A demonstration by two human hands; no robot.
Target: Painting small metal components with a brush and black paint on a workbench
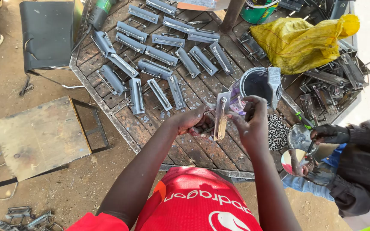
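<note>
Both hands meet over the middle of the worktop [202,152], a metal frame decked with worn wooden planks. The left hand [193,124] is closed around the lower part of a narrow metal latch piece [220,122], holding it nearly upright just above the planks. The right hand [249,115] pinches its fingers together at the piece's upper side, apparently on a small part there, though what it grips is too small to tell. Judging by this, the step in hand looks like fitting or adjusting a small part on the piece; the next move likely calls for a steady left grip while the right fingers line up that part. Finished-looking latch pieces [159,70] lie in rows farther up the worktop. An open tin can [255,85] stands just beyond the hands, a heap of small metal rings [277,130] lies to the right, and a yellow sack [300,40] sits farther back. A co-worker's gloved hand [328,133] holds a shiny round disc [299,137] at the right edge.
</note>
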